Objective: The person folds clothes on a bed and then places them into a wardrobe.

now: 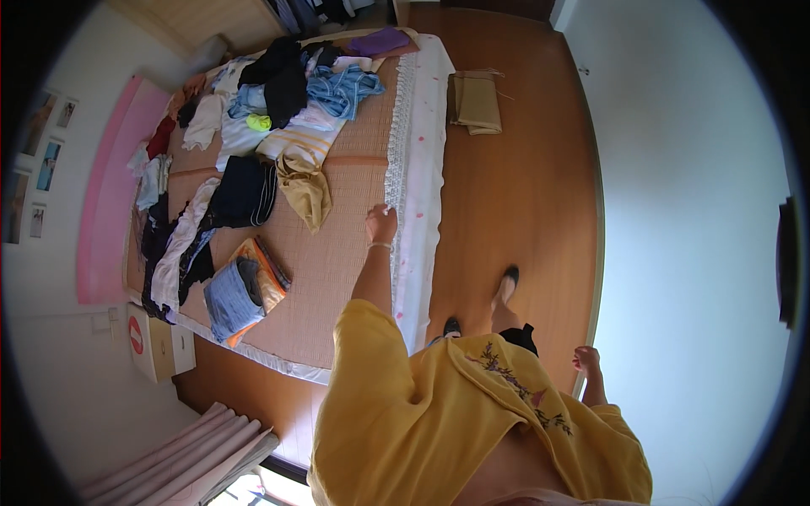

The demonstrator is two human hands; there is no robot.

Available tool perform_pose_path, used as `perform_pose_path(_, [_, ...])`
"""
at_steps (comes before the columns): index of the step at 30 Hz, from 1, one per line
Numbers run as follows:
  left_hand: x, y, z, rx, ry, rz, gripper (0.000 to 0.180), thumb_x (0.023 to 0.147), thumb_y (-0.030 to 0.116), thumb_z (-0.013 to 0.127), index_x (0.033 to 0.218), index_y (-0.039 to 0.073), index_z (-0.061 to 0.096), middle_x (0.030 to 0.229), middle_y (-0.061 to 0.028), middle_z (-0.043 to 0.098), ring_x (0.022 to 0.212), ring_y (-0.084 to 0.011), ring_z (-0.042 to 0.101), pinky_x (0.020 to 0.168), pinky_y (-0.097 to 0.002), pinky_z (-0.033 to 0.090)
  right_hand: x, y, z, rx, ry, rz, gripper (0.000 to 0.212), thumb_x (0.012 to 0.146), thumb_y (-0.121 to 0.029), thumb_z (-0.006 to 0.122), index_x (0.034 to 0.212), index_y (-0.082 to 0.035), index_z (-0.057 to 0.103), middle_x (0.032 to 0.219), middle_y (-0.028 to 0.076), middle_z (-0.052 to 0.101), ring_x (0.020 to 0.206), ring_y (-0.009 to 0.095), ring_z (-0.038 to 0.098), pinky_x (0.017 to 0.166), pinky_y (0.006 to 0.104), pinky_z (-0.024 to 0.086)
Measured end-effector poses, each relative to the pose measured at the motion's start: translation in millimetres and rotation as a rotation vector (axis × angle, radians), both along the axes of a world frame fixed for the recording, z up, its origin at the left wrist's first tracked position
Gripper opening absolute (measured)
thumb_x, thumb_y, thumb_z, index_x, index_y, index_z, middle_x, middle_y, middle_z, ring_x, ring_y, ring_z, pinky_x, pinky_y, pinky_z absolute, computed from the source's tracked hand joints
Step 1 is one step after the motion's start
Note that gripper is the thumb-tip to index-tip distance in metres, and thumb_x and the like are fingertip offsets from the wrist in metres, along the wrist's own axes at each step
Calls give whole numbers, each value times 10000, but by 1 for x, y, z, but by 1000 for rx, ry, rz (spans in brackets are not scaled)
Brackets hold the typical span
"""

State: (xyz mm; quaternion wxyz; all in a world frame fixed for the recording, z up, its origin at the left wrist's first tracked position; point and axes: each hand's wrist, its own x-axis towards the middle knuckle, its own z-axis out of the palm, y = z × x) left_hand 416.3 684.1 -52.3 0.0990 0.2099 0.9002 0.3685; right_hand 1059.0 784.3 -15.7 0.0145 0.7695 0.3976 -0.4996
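My left arm stretches straight out ahead of me, bare from the elbow down, and my left hand (380, 224) is curled closed. My right arm hangs bent at my side, right hand (585, 360) loosely open, fingers relaxed.

Bare woven mat (337, 253) lies open ahead of the left hand (380, 224); heaped clothes (253, 126) crowd its far half.

Bed (354, 253) with woven straw mat (337, 194) over a white lace-edged sheet (422, 143), bearing a loose heap of clothes (278, 93) at the far end, dark garments (240, 192) along the left, a mustard garment (304, 190) mid-mat, and a folded stack (245, 291) near left.
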Motion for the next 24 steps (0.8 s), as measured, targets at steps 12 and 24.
perform_pose_path(12, [-147, 200, 75, 52, 252, 231, 274, 698, 246, 581, 876, 40, 612, 890, -174, 599, 812, -338, 563, 740, -413, 446, -190, 414, -74, 430, -36, 1401, 191, 713, -110, 499, 526, -71, 507, 475, 82, 489, 404, 180, 518, 380, 308, 409])
perform_pose_path(24, [-262, 259, 51, -255, 130, 436, 325, 666, 248, 610, 937, 71, 582, 1005, -147, 537, 993, -330, 458, 812, -432, 406, -633, 441, 19, 340, 521, 1265, 229, 769, -144, 607, 952, -7, 588, 847, 112, 635, 791, 164, 609, 677, 268, 482])
